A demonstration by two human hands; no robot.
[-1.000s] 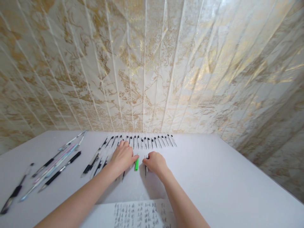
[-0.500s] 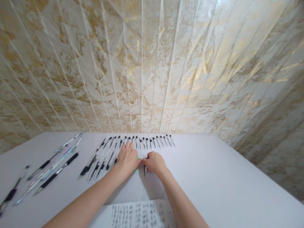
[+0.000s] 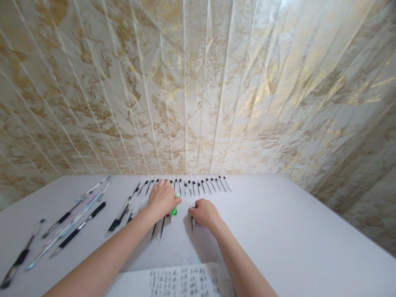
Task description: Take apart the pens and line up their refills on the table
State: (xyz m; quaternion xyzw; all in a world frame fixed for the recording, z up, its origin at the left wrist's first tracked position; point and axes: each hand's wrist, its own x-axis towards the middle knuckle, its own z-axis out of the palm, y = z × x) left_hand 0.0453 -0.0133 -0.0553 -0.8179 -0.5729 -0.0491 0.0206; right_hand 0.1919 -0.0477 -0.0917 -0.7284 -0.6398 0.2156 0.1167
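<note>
Bent over the near side of the pen row, my left hand (image 3: 163, 199) has its thumb pressed against a bright green pen-like piece (image 3: 174, 211). Thin black pen refills (image 3: 162, 227) stick out below that hand; whether they are held or lie on the table I cannot tell. To the right, my right hand (image 3: 204, 212) is closed, fingertips pinching a slim dark pen refill (image 3: 192, 222) with a whitish part beside it. Its upper end is hidden by the fingers. A gap separates the two hands.
Clear pens with black caps (image 3: 202, 186) form a long row at the table's back. More pens (image 3: 119, 216) lie left of my hands, and a loose group (image 3: 77, 229) is farther left. Handwritten paper (image 3: 185, 282) lies in front. A patterned curtain (image 3: 185, 103) hangs behind the white table (image 3: 293, 243).
My left hand has moved left, away from my right hand, showing more of the green piece and the refills below. My right hand has barely moved. The view has shifted slightly.
</note>
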